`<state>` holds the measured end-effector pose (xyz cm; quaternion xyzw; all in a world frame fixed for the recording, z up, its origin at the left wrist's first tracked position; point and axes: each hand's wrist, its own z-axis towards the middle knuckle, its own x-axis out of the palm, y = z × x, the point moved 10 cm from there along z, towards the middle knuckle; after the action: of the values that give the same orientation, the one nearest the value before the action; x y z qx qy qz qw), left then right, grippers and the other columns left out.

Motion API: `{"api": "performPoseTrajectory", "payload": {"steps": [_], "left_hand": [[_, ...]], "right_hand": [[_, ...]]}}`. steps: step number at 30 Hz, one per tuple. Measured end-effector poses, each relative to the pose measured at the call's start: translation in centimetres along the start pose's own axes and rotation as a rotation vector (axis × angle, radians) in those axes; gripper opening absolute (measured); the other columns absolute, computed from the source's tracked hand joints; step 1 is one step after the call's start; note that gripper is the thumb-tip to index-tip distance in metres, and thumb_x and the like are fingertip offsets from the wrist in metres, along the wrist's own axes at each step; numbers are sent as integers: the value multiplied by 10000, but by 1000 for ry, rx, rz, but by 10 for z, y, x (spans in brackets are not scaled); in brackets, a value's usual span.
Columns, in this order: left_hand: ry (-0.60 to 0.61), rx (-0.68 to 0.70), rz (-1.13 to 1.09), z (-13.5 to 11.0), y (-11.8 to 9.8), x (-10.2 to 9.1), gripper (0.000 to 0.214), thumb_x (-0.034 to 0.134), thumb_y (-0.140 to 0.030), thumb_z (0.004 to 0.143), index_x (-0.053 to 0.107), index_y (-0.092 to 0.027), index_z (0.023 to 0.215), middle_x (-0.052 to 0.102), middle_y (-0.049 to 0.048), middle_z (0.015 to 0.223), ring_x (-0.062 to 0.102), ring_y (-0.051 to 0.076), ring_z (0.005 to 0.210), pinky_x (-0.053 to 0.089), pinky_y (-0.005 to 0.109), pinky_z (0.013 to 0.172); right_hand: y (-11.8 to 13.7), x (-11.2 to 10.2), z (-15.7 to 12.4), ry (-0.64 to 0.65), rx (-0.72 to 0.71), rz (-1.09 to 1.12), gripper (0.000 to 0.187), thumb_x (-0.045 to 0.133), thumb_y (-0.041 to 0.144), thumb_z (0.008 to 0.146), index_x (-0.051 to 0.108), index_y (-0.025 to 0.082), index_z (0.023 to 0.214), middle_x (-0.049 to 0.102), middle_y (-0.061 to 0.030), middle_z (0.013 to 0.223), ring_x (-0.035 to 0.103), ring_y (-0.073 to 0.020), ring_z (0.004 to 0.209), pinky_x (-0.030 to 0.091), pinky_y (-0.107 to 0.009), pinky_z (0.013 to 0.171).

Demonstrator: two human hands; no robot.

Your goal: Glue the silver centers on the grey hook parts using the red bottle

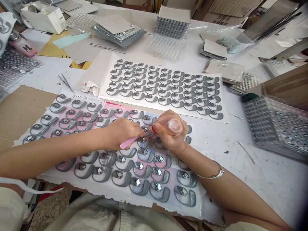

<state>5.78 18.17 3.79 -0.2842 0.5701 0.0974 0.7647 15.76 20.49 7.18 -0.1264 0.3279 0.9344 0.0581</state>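
Grey hooks (141,190) lie in rows on a sheet (72,181) at the counter's (264,186) six o'clock. Left hand (121,131) pinches a pink tool (127,143), tip down for fine work; right hand (172,138), at its three o'clock, clasps a clear vial (175,125).

Scuffed white table (264,179), brown cardboard (19,109) at its left, near sheet (113,192) and far sheet (144,103) bore rows of grey hooks (168,86), tweezers (64,81) and crumpled tissue (89,87) lay beside the latter.
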Motion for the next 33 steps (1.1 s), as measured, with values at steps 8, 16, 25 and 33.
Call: {"api": "performPoseTrajectory", "payload": {"steps": [8,16,25,33], "left_hand": [[-23,-32,-207,4,11,-10,252,536,-70,771,711,-165,926,742,35,885,698,162,778,520,217,672],[-13,-114,-313,7,26,-10,201,599,-62,725,729,-148,853,746,42,842,702,177,761,523,227,693],[-64,-88,-421,8,32,-13,219,620,-33,718,732,-156,860,737,19,794,676,132,693,477,177,613],[-17,-180,-486,13,41,-10,168,646,-46,729,749,-150,811,721,5,712,627,90,579,428,148,538]], "right_hand": [[-3,-1,-2,-5,34,31,106,665,140,792,582,191,751,568,-6,651,527,-137,586,438,-304,538],[-8,0,-4,5,84,61,114,669,165,800,567,199,762,570,-2,658,527,-144,600,440,-318,563],[-12,2,-5,-12,113,80,110,673,196,810,575,198,760,585,2,657,537,-139,599,452,-314,562],[-17,2,-8,-23,151,62,107,664,250,824,577,220,769,597,1,681,566,-146,588,473,-320,552]]}}
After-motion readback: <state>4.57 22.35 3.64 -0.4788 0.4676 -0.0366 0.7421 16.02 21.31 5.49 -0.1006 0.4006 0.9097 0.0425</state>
